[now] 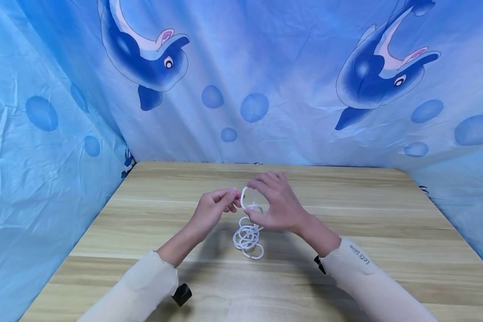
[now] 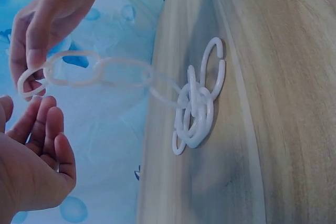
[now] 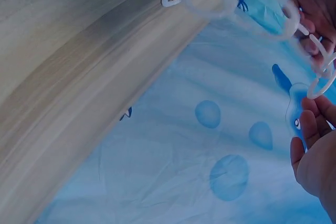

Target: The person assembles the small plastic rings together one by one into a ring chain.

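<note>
A chain of white plastic C-shaped links rises from a pile on the wooden table. High above the pile, my right hand grips a white link, its thumb below and its fingers above. To the left of it, my left hand has thumb and index finger close together at the link's edge. Seen from the left wrist, the end link lies at the left fingertips. More linked pieces hang between the hands and the pile; some look blurred.
The wooden table has a light striped grain. Behind it and along its sides hangs a blue curtain printed with dolphins and bubbles. Dark wrist devices show by the sleeves.
</note>
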`<state>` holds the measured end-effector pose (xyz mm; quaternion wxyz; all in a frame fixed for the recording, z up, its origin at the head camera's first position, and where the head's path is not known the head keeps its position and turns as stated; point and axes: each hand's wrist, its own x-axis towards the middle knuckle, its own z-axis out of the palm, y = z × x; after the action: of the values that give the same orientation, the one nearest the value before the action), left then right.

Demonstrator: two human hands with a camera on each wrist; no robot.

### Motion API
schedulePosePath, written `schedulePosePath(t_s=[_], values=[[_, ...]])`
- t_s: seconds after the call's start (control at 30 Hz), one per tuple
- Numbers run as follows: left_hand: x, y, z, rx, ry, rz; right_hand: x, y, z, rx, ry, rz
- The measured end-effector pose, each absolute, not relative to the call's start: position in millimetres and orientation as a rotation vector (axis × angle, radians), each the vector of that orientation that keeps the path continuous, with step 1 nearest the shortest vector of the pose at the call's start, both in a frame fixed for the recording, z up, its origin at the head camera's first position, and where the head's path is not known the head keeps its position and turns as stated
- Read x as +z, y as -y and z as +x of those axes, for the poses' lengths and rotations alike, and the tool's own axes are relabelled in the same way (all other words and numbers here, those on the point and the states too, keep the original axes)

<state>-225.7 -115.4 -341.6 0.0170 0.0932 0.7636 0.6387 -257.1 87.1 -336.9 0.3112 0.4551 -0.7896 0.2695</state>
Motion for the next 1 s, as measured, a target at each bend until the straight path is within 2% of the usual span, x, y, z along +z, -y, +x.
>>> schedulePosePath(t_s=[0.37,0.73,1.0], values=[[-341.0,116.9,-222.2,2.007,-2.384,0.277,-337.8,-82.2,-255.4,0.525,2.086,1.274],[-344.2,115.7,-226.4,2.112,-2.417,0.142,-334.6,-91.7,-260.3,0.924,2.069,1.174],[-342.3,116.9,-225.4,2.124,-2.405,0.108,-352.7,-98.7,-276.4,0.981,2.378,1.175]])
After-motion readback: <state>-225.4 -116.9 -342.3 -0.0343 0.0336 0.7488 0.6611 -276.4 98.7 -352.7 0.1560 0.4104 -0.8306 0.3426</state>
